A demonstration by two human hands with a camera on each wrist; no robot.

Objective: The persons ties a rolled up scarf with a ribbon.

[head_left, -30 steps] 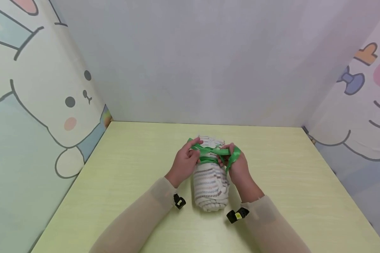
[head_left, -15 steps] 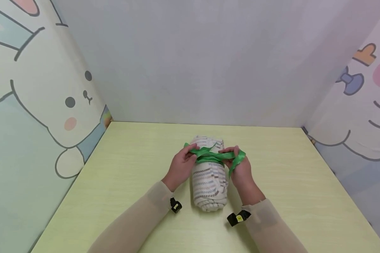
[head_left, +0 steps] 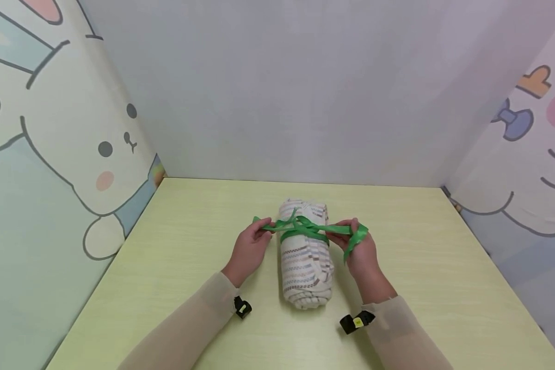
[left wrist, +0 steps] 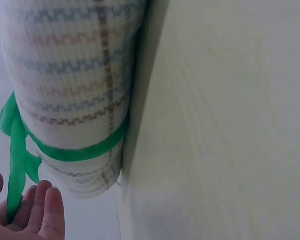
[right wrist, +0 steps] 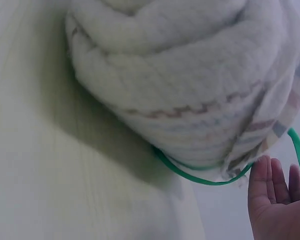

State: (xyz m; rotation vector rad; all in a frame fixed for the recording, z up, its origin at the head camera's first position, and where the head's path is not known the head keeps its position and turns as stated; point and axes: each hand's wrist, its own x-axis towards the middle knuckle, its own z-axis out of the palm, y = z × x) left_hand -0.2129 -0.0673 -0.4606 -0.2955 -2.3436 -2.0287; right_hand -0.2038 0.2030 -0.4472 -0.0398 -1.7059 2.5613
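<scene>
A rolled striped towel (head_left: pixel 307 270) lies on the table, its length pointing away from me. Around its far half runs a green ribbon (head_left: pixel 305 229), with a small bow-like knot on top. To the left of the roll, my left hand (head_left: pixel 248 251) pinches one part of the ribbon. On the other side, my right hand (head_left: pixel 362 257) pinches another part, and a loose tail hangs over its fingers. The ribbon stretches fairly straight between both hands. In the left wrist view, the green band (left wrist: pixel 85 151) hugs the towel; the right wrist view shows the roll's near end (right wrist: pixel 180 60).
A pale yellow-green table (head_left: pixel 166 246) carries the roll. Behind it stands a plain light backdrop (head_left: pixel 282 103). Cartoon-printed panels rise at the left (head_left: pixel 74 128) and right (head_left: pixel 513 169). A small black camera sits at each wrist.
Both hands have moved apart, the left hand to the left and the right hand to the right. The ribbon has drawn down into a tighter knot on the towel.
</scene>
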